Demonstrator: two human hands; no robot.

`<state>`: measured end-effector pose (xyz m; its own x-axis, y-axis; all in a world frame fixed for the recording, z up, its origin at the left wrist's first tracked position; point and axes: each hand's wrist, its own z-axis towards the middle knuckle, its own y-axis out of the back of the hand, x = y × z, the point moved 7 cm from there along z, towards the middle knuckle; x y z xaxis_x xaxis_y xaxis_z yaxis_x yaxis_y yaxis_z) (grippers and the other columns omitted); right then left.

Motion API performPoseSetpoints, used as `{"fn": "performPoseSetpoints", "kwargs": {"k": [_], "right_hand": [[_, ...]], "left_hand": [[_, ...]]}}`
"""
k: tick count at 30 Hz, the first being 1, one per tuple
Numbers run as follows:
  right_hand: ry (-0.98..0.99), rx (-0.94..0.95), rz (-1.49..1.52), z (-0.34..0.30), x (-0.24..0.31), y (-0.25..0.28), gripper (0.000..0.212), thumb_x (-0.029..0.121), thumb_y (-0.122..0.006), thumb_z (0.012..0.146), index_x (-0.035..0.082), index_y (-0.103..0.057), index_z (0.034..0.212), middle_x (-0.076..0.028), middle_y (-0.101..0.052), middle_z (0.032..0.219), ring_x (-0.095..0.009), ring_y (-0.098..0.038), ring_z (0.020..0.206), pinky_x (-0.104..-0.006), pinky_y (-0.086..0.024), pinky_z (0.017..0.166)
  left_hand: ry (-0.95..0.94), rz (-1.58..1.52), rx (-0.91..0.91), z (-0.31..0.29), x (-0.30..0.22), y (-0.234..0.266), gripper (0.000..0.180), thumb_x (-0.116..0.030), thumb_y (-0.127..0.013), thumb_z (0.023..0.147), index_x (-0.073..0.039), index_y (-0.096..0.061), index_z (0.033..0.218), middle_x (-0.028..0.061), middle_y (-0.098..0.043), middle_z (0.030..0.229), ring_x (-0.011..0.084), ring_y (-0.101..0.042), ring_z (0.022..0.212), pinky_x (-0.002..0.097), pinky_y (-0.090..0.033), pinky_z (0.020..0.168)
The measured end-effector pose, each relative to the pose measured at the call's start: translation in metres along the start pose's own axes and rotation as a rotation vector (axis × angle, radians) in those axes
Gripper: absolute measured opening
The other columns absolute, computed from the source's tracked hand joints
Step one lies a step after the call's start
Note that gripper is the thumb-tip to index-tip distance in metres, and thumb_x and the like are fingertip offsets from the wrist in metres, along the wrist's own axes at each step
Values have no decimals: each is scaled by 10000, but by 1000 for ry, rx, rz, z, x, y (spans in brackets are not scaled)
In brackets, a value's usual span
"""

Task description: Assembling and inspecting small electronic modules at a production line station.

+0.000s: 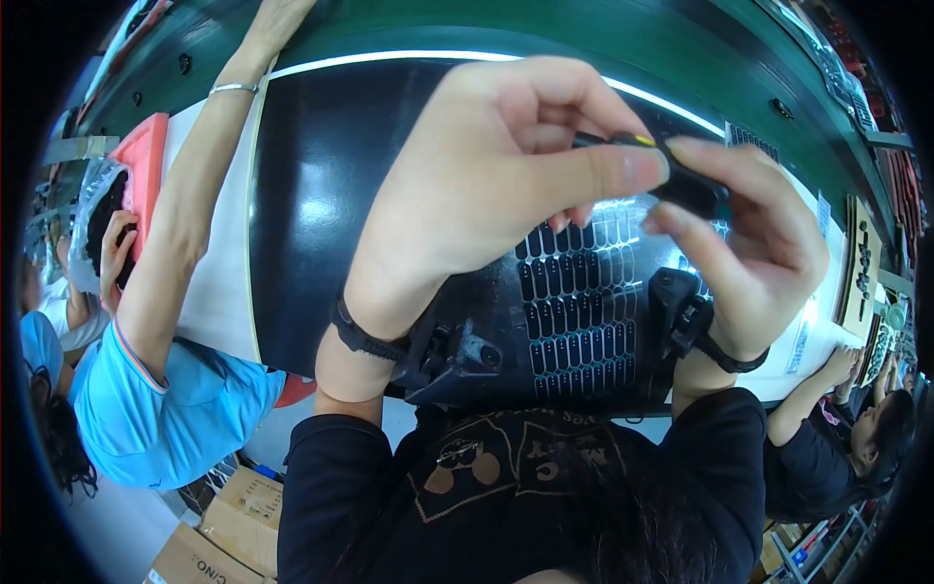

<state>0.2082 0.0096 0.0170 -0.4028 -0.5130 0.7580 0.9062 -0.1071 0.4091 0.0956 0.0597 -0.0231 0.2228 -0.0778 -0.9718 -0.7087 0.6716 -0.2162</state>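
Note:
Up close, my left hand (486, 175) and my right hand (764, 243) meet over a small black oblong piece (696, 187) with a yellow spot. My left thumb and curled fingers pinch its left end; part of it is hidden behind them. The right thumb and forefinger close round its other end. Blur keeps its exact kind from showing. Below the hands, a clear sheet of black oblong stickers (581, 316) lies on the dark mat (311, 214). Rows near its top right show empty outlines. Both my wrists wear black straps with small devices.
Beyond the mat runs a green conveyor belt (409, 27) with small black parts on it. A co-worker in a light blue shirt (170, 409) reaches across at left, near a red bin (146, 161). Another person works at right beside a tray of parts (861, 258). Cardboard boxes (243, 516) stand below left.

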Motion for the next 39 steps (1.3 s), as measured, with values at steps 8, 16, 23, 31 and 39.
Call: {"fn": "performPoseSetpoints", "kwargs": {"k": [8,16,23,31,39], "right_hand": [[-233,-36,120,-5,-14,-4,186,14,-528,787,-80,-563,943,-130,-577,802,-173,-599,638,-210,-483,563],[-119,-73,-63,-9,-14,-7,191,4,-553,768,-71,-570,942,-108,-585,762,-145,-596,629,-183,-465,560],[-364,29,140,4,-60,-7,196,93,-556,792,-46,-586,927,-79,-597,722,-114,-593,610,-169,-461,569],[-445,-23,-90,31,-186,9,367,202,-536,815,30,-481,1135,-114,-574,929,-101,-556,738,-190,-444,642],[-353,254,-485,16,-157,-21,316,197,-625,727,58,-508,985,-52,-496,804,-116,-481,671,-223,-408,603]], "left_hand": [[-5,82,-84,0,2,8,167,-33,-579,767,39,-555,916,70,-580,705,83,-546,577,169,-444,514],[-154,268,-174,-5,5,4,138,-13,-540,787,45,-568,909,69,-578,701,101,-557,586,179,-453,533],[-117,459,-165,7,14,19,140,-66,-524,808,17,-594,897,80,-594,717,115,-574,610,193,-459,558],[-300,1183,-321,19,39,40,141,-86,-543,772,0,-608,863,126,-612,782,227,-594,694,271,-474,658],[10,1262,-140,27,66,53,109,-59,-572,722,2,-607,805,141,-597,742,247,-580,674,305,-467,647]]}}
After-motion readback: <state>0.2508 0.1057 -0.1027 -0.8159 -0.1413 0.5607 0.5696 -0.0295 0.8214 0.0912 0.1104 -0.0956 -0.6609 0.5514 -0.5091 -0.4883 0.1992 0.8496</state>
